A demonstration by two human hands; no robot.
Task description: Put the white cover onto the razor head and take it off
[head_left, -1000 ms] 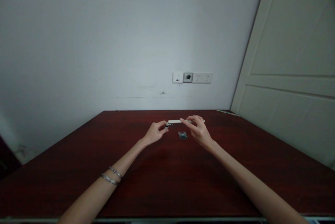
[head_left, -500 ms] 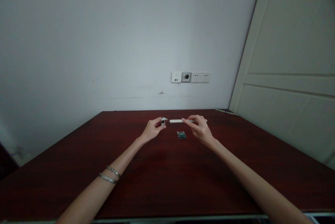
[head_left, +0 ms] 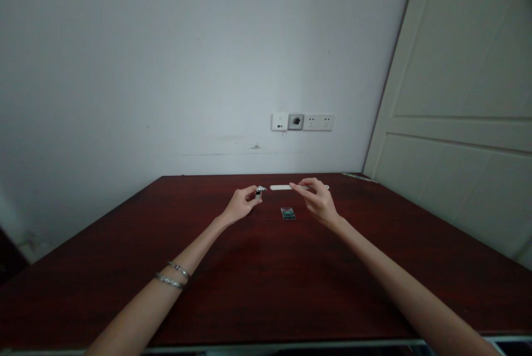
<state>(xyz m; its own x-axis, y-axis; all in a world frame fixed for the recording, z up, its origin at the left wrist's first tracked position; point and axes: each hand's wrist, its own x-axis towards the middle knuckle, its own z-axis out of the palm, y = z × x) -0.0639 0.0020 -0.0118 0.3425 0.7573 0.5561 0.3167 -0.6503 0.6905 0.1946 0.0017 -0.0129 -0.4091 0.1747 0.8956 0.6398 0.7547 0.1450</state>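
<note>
My left hand point(head_left: 242, 204) is closed in a pinch on a small silver-and-black object point(head_left: 258, 193), with a pale lower part; its kind is too small to make out. To its right, my right hand point(head_left: 319, 201) grips a flat white strip point(head_left: 280, 187) between thumb and fingers. The strip lies level, its rounded end pointing left toward the small object, with a gap between the two. A ring-like end of it shows beyond the right fingers, and its middle is hidden by them. Below and between both hands, a small clear case with green in it point(head_left: 288, 214) lies on the table, untouched.
The dark red wooden table point(head_left: 257, 289) runs back to a pale wall point(head_left: 208, 67) with sockets point(head_left: 318, 122). A panelled white door or cabinet side point(head_left: 461, 90) stands along the right. A thin flat strip point(head_left: 359, 177) lies at the table's back right corner.
My right hand has lifted the white strip slightly, up and away from me. The left hand and its small object have barely moved; the clear case stays put.
</note>
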